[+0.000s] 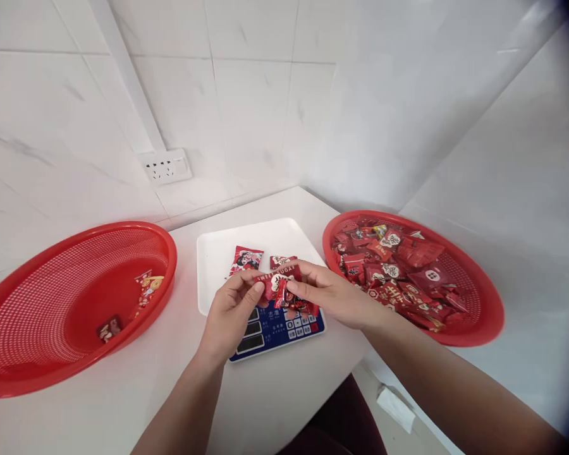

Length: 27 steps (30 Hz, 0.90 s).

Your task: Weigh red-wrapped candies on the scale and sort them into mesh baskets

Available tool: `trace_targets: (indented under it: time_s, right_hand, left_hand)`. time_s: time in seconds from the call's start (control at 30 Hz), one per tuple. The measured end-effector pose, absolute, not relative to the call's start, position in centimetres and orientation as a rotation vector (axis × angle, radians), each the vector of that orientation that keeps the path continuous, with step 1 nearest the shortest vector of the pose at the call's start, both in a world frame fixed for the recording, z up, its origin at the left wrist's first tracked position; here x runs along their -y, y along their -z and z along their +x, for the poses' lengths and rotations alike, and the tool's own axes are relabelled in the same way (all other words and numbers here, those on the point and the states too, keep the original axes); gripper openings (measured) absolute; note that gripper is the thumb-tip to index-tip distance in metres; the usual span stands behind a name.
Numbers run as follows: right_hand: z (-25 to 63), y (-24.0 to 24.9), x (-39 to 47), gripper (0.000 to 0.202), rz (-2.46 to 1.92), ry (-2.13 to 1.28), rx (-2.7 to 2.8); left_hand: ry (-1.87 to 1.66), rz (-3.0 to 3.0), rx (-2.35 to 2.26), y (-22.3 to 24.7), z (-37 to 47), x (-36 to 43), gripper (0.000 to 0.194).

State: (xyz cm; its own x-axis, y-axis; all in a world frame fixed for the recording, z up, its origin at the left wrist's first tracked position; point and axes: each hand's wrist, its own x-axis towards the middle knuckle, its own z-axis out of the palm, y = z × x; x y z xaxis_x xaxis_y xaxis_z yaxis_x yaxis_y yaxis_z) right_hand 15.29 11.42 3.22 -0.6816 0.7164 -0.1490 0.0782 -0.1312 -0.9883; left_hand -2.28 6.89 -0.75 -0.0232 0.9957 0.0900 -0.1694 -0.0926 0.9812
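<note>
Plainly, there are two baskets: one [76, 373] on the left of the table [104, 398], the other [493, 322] at its right edge, heaped with uncounted sweets [408, 278]. One scale [268, 323] stands between, near the back corner, two packets [247, 259] visible on its tray [218, 253], hands partly covering it. The left hand [230, 309] pinches one end of a sweet-sugar packet [279, 274]; the right hand [334, 297] grips its other end, plus at least one shiny packet [281, 298], above the scale.

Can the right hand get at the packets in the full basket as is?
Likely yes: the right hand is near the full basket, whose open top leaves the upper packets exposed. But it's occupied by the held packets, so may need freeing first.
</note>
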Motion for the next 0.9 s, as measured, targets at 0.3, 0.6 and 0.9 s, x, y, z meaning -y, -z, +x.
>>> trace_targets:
  time_s: [0.3,0.6,0.9]
  right_hand:
    - [15.7,-2.2,-11.9,0.041,-0.774,-1.89,1.511]
    - [15.2,-1.1,-12.9,0.027,-1.083,-1.372,1.862]
    - [14.3,2.0,-14.7,0.04,-1.242,-0.65,2.213]
  left_hand:
    - [-1.547,0.984,-1.055,1.0,-3.9,-8.1,0.015]
    - [-1.611,1.102,-1.362,1.1,-6.7,-9.2,0.021]
    - [-1.544,1.177,-1.676,1.8,-7.6,-9.7,0.017]
